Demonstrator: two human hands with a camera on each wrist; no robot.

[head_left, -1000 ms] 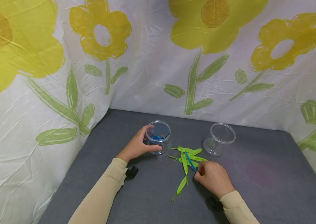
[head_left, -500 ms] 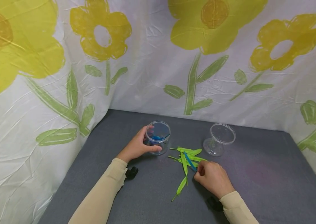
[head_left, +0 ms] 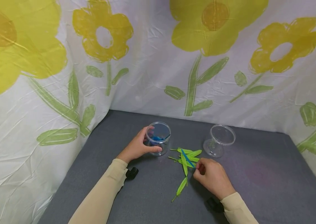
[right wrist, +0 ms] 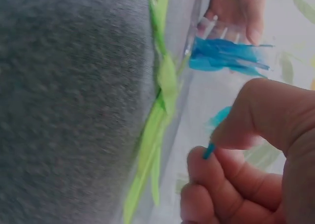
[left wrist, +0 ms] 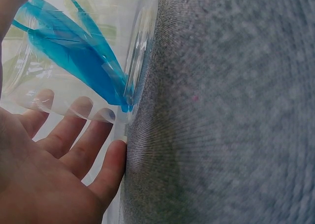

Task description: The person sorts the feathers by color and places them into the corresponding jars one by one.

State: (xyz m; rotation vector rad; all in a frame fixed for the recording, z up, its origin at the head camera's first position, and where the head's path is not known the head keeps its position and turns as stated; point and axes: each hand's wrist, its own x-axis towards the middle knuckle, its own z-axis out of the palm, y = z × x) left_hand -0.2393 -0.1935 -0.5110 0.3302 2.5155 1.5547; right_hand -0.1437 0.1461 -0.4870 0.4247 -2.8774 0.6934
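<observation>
My left hand (head_left: 137, 147) holds a clear round jar (head_left: 164, 147), thumb on the near side and fingers around the far side. Inside the jar stand several blue feathers (left wrist: 74, 51), leaning against its wall. Between thumb and forefinger, my right hand (head_left: 213, 176) pinches another blue feather (head_left: 187, 158) by its quill end. That feather points away to the left, over a loose pile of green feathers (head_left: 184, 164) on the table between the hands. One green feather (head_left: 181, 186) lies at the near end of the pile.
A clear footed cup (head_left: 214, 150) with a wide rim stands behind and right of the pile. Grey cloth (head_left: 264, 189) covers the table. A flower-print sheet (head_left: 152, 77) hangs along the back and sides. Both wrists carry a small black device (head_left: 132, 173).
My right hand has shifted slightly left and away, taking the blue feather's tip a little further over the green pile. The left hand and jar keep their place.
</observation>
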